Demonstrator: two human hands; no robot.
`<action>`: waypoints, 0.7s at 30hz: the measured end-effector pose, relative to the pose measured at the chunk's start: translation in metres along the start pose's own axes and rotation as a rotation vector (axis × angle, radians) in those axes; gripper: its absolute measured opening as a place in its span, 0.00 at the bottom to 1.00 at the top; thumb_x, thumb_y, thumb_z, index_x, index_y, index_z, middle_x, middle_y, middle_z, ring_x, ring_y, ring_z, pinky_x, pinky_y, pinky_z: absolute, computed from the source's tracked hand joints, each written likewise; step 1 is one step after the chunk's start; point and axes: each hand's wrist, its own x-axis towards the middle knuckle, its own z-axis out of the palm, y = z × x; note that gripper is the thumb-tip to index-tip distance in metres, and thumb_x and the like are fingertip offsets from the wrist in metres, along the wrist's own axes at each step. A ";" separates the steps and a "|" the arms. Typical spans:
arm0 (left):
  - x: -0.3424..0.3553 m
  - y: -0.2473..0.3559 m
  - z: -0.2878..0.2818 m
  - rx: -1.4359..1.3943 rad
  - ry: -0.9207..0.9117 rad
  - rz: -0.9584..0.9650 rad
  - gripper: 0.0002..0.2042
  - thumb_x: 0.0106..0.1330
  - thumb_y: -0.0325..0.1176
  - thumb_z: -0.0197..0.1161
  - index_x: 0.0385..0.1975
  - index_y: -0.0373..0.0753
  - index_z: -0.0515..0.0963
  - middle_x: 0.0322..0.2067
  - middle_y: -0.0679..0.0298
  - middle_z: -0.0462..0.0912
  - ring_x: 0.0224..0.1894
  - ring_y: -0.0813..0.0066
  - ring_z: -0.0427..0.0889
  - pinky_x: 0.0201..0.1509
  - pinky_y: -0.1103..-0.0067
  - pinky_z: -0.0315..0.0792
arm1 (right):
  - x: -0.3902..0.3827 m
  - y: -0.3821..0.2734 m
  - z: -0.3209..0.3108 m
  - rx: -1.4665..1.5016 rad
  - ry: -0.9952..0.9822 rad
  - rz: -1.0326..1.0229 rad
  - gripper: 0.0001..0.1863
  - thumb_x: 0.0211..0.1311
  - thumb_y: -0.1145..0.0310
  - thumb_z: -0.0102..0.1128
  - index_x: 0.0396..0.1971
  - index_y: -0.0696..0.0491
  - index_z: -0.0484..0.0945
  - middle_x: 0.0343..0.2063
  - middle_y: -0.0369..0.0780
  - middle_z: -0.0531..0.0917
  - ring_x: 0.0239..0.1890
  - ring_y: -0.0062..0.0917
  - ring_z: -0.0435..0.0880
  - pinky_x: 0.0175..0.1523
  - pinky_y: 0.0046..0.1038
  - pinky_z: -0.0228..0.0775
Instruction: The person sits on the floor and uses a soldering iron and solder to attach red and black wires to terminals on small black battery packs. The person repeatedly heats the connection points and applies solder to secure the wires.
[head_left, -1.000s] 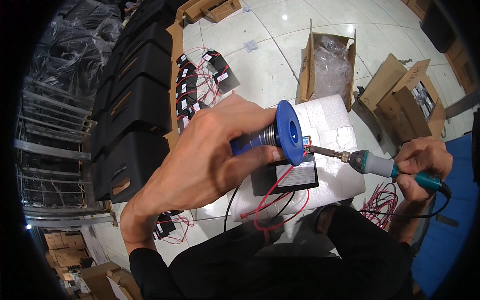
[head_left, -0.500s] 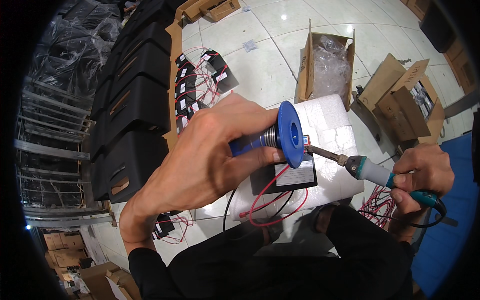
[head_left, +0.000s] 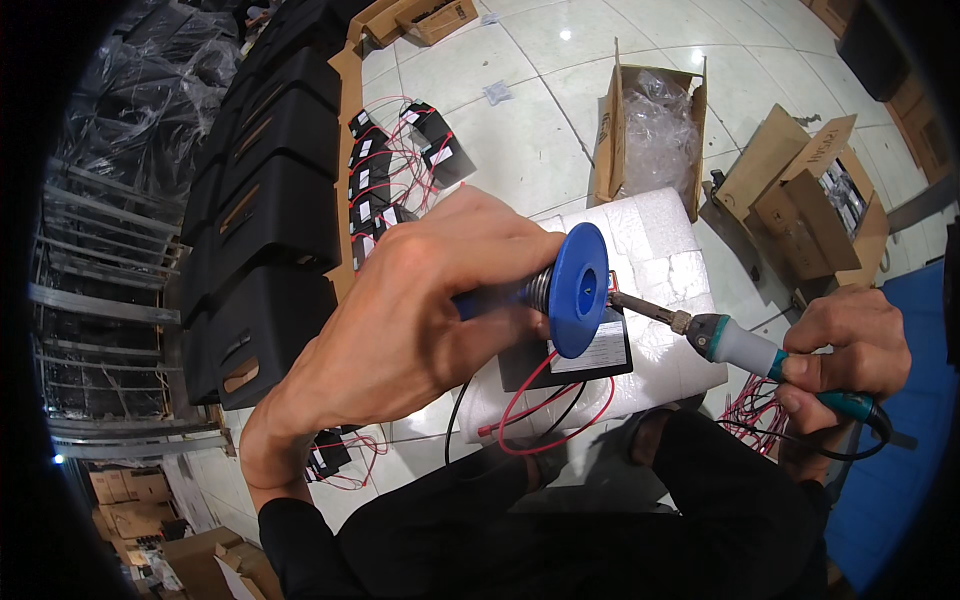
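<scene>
Head view: I look down on a white foam block (head_left: 680, 375) with a black battery (head_left: 598, 352) lying on it.
Left hand (head_left: 430, 300): clamped round a blue solder spool (head_left: 578, 290) above the battery's left part.
Right hand (head_left: 845, 350): closed on the handle of a soldering iron (head_left: 742, 346).
Iron tip (head_left: 622, 300): near the battery's upper edge; contact I cannot tell.

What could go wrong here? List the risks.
If hot, the teal-and-grey soldering iron could burn the left hand, which grips the blue plastic spool beside it. A slip might scorch the white foam block beneath. The spool partly hides the black rectangular box, so stray contact might go unseen.
</scene>
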 end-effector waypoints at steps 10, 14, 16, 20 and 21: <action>-0.001 0.000 0.001 -0.009 -0.007 0.009 0.21 0.42 0.24 0.74 0.42 0.34 0.83 0.37 0.60 0.85 0.41 0.65 0.77 0.51 0.72 0.69 | 0.005 -0.002 -0.005 -0.016 -0.083 -0.044 0.12 0.46 0.73 0.74 0.28 0.58 0.79 0.18 0.43 0.80 0.15 0.24 0.81 0.15 0.21 0.70; 0.001 -0.003 0.001 -0.010 0.021 0.047 0.23 0.42 0.27 0.75 0.43 0.33 0.82 0.36 0.59 0.85 0.40 0.64 0.77 0.51 0.71 0.70 | 0.007 -0.001 -0.004 -0.016 -0.103 -0.094 0.12 0.46 0.73 0.75 0.28 0.58 0.79 0.18 0.42 0.80 0.16 0.23 0.81 0.15 0.21 0.70; 0.002 -0.005 0.001 -0.011 0.015 0.064 0.22 0.43 0.27 0.75 0.43 0.32 0.82 0.36 0.59 0.85 0.40 0.64 0.77 0.50 0.71 0.70 | 0.007 -0.001 -0.004 -0.024 -0.110 -0.093 0.12 0.46 0.74 0.75 0.28 0.58 0.79 0.18 0.42 0.80 0.16 0.22 0.81 0.15 0.20 0.70; 0.002 -0.005 -0.001 -0.004 0.010 0.068 0.21 0.44 0.28 0.74 0.42 0.32 0.82 0.36 0.58 0.85 0.40 0.64 0.78 0.50 0.71 0.70 | 0.005 0.000 -0.003 -0.024 -0.081 -0.105 0.11 0.46 0.73 0.72 0.28 0.57 0.79 0.18 0.41 0.79 0.15 0.21 0.80 0.15 0.20 0.68; 0.002 -0.005 -0.002 0.001 0.000 0.050 0.21 0.45 0.29 0.74 0.42 0.32 0.82 0.36 0.58 0.85 0.40 0.64 0.78 0.50 0.71 0.70 | 0.004 0.003 0.000 -0.032 -0.060 -0.123 0.10 0.45 0.72 0.70 0.27 0.57 0.78 0.17 0.41 0.79 0.13 0.21 0.78 0.14 0.19 0.67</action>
